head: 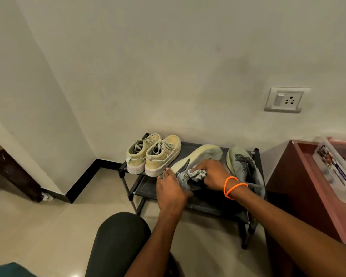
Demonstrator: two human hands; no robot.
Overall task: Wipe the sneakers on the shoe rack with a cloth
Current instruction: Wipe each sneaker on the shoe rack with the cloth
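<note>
My left hand [171, 193] grips the heel of a grey sneaker [200, 156] tipped sole-up on the rack [214, 204]; my right hand [214, 173] pinches a bunched cloth [197, 173] against its side. Best to keep the heel braced and use short firm strokes along the sole edge. Low black rack on pale tile in a corner; its mate [246, 168] and a yellow pair [154, 154] stand alongside, socket [286, 99] above.

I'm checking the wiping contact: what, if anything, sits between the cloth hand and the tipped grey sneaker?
Nothing visible. The right hand presses the bunched cloth straight against the tipped sneaker, which the left hand steadies.
</note>
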